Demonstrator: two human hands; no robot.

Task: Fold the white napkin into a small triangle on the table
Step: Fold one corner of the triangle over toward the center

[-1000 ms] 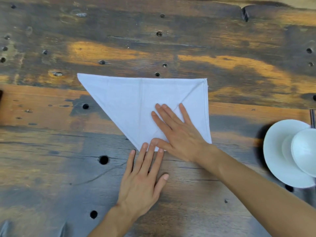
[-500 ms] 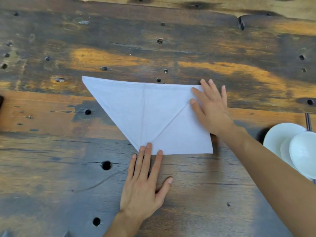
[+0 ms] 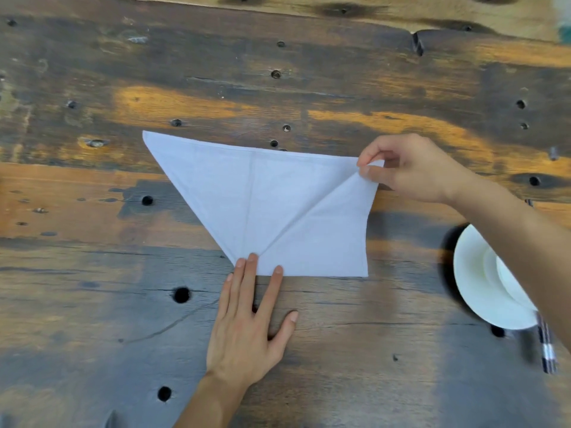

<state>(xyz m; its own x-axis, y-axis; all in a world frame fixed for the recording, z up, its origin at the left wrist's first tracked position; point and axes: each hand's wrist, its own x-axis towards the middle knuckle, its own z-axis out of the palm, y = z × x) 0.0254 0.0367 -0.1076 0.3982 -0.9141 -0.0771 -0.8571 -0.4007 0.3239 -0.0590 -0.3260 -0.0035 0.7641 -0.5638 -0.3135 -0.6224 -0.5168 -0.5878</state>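
Lying flat across the middle of the frame on the dark, knotted wooden tabletop [image 3: 92, 273], the thin white cloth napkin [image 3: 272, 199] is showing as a downward-pointing triangle with its right wing already folded down into a flap. It is looking light, soft and limp, so it is likely holding a crease only where it is being pressed, and sliding easily on the bare wood unless something is pinning it. The corners and hemmed edges are seeming the best places to take hold, since a pinch there is lifting one layer without dragging the rest.

The right hand [image 3: 414, 168], at the right of the frame, is closing thumb and forefinger on the napkin's upper right corner, raising that corner slightly off the tabletop; the other fingers are curling loosely and gripping nothing else. The left hand [image 3: 247, 329], at lower centre, is lying open and flat with its fingers [image 3: 251, 267] spread, the fingertips pressing on the napkin's bottom point where the diagonal crease is meeting the lower edge, and the palm is resting on bare wood. A white round plate [image 3: 475, 282] is sitting well apart at the right edge.
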